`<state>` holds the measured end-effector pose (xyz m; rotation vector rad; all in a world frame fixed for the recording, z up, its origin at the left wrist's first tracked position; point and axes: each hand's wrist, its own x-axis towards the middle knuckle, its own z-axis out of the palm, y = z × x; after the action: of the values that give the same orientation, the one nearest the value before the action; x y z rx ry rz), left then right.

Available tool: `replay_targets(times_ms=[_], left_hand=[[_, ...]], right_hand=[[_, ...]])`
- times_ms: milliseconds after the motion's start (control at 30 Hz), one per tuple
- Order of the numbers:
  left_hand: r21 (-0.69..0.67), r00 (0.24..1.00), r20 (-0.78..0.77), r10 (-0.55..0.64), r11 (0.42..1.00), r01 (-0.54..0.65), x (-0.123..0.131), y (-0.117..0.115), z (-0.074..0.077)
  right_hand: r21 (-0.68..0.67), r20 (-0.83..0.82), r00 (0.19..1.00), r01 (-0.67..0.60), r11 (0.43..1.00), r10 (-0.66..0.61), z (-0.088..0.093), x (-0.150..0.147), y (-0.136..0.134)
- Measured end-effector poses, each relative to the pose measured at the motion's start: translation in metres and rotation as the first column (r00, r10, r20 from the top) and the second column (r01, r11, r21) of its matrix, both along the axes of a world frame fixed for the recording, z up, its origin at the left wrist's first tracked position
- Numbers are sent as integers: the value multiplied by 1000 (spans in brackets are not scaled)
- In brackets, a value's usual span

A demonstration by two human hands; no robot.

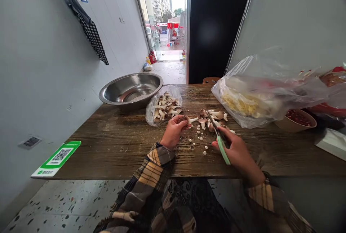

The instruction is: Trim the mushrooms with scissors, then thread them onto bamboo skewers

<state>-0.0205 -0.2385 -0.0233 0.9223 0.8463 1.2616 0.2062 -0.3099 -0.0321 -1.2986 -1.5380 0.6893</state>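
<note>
My left hand (174,129) pinches a mushroom (193,120) above the surface (113,150), its long axis crosswise, stem pointing right; my right hand (235,150) grips green-handled scissors (222,150), blades angled forward. Far left, a QR-code card (58,158) carries lettering too small to read.

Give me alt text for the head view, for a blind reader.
A person's left hand holds a mushroom and the right hand holds green-handled scissors above a wooden table. Loose mushrooms and small pale pieces lie nearby; a bag of mushrooms and a metal basin sit farther back.
</note>
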Motion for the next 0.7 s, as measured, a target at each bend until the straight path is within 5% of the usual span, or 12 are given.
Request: replay_targets(times_ms=[100,233,700], left_hand=[[12,998,47,-39,999,38,2,-3,2],[17,996,75,-48,999,47,6,-7,4],[50,991,34,-130,991,128,13,-14,2]], right_hand=[[-64,308,950,-30,998,48,5,11,-20],[-138,442,891,-46,989,103,10,12,-31],[-154,355,930,-44,987,97,0,0,-24]])
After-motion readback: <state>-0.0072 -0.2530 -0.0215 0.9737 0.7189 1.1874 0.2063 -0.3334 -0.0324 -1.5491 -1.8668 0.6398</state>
